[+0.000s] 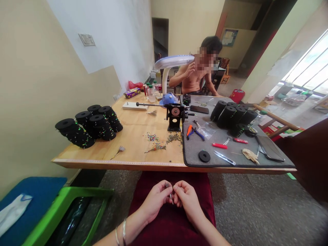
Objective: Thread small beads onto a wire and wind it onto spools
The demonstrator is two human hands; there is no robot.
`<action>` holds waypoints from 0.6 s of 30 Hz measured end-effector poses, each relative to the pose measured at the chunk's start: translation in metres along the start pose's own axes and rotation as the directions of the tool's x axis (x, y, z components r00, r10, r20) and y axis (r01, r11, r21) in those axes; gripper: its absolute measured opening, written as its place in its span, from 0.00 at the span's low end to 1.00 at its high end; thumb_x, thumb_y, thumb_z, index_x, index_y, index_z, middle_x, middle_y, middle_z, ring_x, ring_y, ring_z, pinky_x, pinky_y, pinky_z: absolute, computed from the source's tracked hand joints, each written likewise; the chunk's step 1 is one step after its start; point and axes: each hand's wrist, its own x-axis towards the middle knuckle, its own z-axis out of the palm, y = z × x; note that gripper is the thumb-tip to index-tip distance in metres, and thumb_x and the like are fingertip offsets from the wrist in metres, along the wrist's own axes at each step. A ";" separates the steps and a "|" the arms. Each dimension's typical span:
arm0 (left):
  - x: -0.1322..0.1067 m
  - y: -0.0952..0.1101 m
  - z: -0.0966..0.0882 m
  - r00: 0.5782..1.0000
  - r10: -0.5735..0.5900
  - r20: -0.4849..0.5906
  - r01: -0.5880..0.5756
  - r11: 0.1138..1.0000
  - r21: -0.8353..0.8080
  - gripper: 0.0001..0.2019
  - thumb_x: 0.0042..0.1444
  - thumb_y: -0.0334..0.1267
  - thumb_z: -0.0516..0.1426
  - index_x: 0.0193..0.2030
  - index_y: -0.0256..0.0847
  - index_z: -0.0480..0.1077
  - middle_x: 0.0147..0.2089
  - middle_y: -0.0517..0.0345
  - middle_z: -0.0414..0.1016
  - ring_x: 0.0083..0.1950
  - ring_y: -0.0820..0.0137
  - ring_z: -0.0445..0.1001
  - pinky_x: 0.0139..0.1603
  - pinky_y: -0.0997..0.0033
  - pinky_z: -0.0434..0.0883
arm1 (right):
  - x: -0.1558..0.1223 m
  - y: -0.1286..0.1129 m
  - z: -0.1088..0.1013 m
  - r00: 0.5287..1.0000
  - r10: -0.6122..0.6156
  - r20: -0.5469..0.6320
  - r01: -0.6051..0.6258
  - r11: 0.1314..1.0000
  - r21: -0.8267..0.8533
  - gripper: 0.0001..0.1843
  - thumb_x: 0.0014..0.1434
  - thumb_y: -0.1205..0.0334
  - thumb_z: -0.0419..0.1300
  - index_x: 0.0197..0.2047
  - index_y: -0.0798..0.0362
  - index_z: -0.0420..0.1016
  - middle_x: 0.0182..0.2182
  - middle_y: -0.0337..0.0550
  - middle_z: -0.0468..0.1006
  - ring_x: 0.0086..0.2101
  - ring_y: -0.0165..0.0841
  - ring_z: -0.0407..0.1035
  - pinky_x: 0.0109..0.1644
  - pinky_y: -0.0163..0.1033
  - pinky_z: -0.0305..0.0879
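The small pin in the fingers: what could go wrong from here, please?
The small pin is held by the left hand, close to the right hand, above a dark red cloth; it might slip and be hard to find there. The loose beads on the wooden table could perhaps get knocked and scatter.

My camera sits on my head and faces forward and down, so my left hand (153,201) and right hand (187,200) appear close up at the bottom centre of the frame, over a dark red cloth (171,229). The wooden table (130,143) spans the middle of the frame, just beyond my hands. Farther off, a person (192,77) sits across it, and a window (307,65) fills the upper right.
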 end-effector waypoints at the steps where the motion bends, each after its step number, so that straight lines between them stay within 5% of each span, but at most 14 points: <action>1: 0.001 -0.001 -0.001 1.000 0.005 -0.021 -0.005 1.000 0.013 0.12 0.48 0.43 0.61 0.29 0.38 0.63 0.23 0.62 0.67 0.25 0.74 0.68 0.27 0.74 0.63 | -0.001 0.000 0.000 1.000 0.007 -0.006 -0.007 1.000 -0.003 0.22 0.47 0.43 0.63 0.26 0.54 0.65 0.11 0.31 0.68 0.11 0.21 0.54 0.15 0.27 0.49; 5: 0.003 -0.003 -0.003 0.995 0.015 -0.099 -0.009 0.998 0.059 0.12 0.47 0.43 0.61 0.29 0.38 0.64 0.23 0.63 0.66 0.25 0.75 0.66 0.27 0.75 0.62 | -0.005 -0.001 -0.001 1.000 0.024 -0.014 -0.024 1.000 -0.016 0.21 0.48 0.44 0.62 0.25 0.54 0.63 0.10 0.30 0.67 0.11 0.20 0.52 0.15 0.27 0.48; 18: 0.007 -0.008 -0.009 0.989 0.084 -0.125 -0.062 0.983 0.175 0.12 0.49 0.44 0.59 0.29 0.38 0.63 0.25 0.65 0.66 0.23 0.77 0.62 0.26 0.75 0.61 | -0.007 -0.001 0.002 0.992 0.094 0.080 -0.092 0.995 -0.026 0.18 0.48 0.48 0.61 0.25 0.54 0.64 0.09 0.31 0.68 0.10 0.21 0.52 0.14 0.27 0.45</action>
